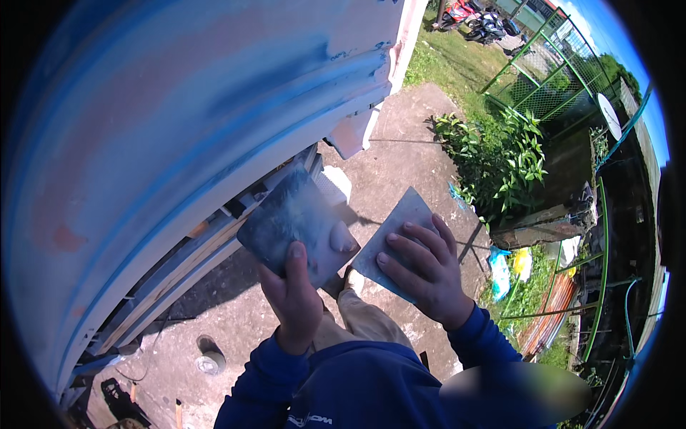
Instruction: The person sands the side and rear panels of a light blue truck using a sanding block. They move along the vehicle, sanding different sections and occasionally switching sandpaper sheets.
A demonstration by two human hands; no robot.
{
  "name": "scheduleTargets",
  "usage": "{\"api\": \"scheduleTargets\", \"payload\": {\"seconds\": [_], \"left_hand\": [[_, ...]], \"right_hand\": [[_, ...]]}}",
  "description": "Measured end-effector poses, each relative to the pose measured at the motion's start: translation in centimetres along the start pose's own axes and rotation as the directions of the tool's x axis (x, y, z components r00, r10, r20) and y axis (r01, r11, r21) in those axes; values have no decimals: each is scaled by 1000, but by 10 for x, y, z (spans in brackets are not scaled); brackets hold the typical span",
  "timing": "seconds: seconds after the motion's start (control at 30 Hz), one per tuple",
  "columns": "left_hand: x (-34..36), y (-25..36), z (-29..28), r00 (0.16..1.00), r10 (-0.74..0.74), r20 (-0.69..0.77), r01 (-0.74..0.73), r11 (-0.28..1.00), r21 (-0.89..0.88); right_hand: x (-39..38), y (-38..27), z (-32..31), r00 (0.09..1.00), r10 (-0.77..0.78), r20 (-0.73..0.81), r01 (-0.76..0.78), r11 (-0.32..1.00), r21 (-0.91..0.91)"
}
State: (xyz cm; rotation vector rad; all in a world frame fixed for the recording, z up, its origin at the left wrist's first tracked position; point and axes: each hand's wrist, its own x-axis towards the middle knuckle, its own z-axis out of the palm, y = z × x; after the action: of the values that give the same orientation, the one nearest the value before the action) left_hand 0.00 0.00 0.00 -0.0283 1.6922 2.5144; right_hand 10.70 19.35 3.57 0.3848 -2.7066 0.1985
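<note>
My left hand (293, 309) grips the near edge of a flat, squarish grey plate (286, 207), thumb on top. A small smooth dab of pale pinkish paste (341, 237) sits near that plate's right corner. In my right hand (432, 275) is a second thin grey plate (401, 218), with the fingers spread over its upper face. The two plates are tilted toward each other, their near corners almost meeting. To the left stands a large blue-and-white ridged panel (179, 121) with pinkish patches and a darker blue smear. Neither plate appears to touch it.
Below the panel are long beams (179, 279). A cylindrical can (209, 360) stands on the concrete floor (411, 136). Rightward are a leafy bush (511, 146), a green mesh gate (550, 71) and coloured bags (500, 272). Motorbikes (486, 25) are parked far off.
</note>
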Motion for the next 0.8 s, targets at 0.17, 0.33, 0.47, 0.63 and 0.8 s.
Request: {"api": "scheduleTargets", "payload": {"seconds": [0.17, 0.33, 0.47, 0.63, 0.8], "left_hand": [[26, -1, 4, 965, -214, 153, 245, 943, -225], [41, 0, 5, 933, -243, 264, 297, 937, -187], [42, -2, 24, 918, -333, 215, 345, 938, -20], [37, -5, 39, 964, -252, 90, 267, 891, -367], [24, -51, 55, 975, -212, -66, 172, 909, -381]], "right_hand": [[0, 12, -32, 964, -220, 152, 223, 975, -6], [13, 46, -43, 891, -395, 225, 408, 913, -12], [22, 73, -43, 837, -458, 299, 450, 887, 102], [19, 140, -32, 961, -220, 166, 119, 876, 468], [-12, 192, 13, 649, 532, 544, -188, -581, 792]]}}
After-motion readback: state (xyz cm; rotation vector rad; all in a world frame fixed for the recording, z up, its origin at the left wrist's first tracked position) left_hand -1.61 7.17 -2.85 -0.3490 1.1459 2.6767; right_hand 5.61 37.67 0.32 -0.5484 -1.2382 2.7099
